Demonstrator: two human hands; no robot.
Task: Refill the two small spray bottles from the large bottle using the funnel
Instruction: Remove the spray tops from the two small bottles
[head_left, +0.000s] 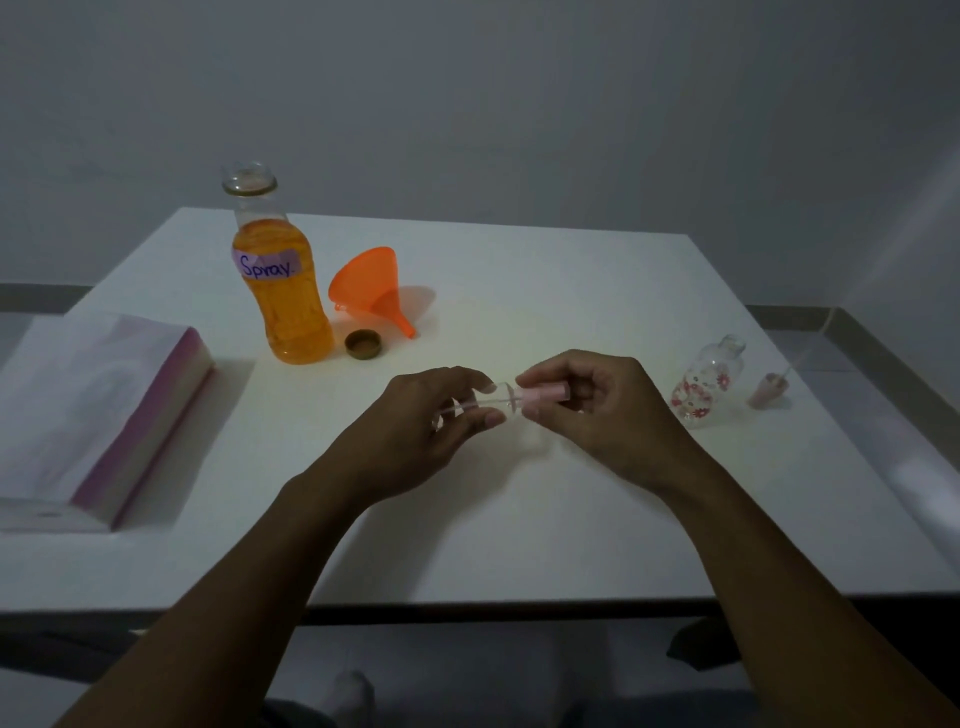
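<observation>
Left hand (441, 415) grips a clear spray bottle (485, 405), right hand (587, 410) pinches its pink cap (543, 393) mid-table (519, 519)

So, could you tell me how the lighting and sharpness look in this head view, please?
Head view: dim overall, with the brightest patch on the table centre and corners falling dark; the funnel casts an orange-tinted shadow to its right; wide-angle bending shows at the table edges; the clear small bottle between the left hand and right hand is soft and hard to outline.
</observation>
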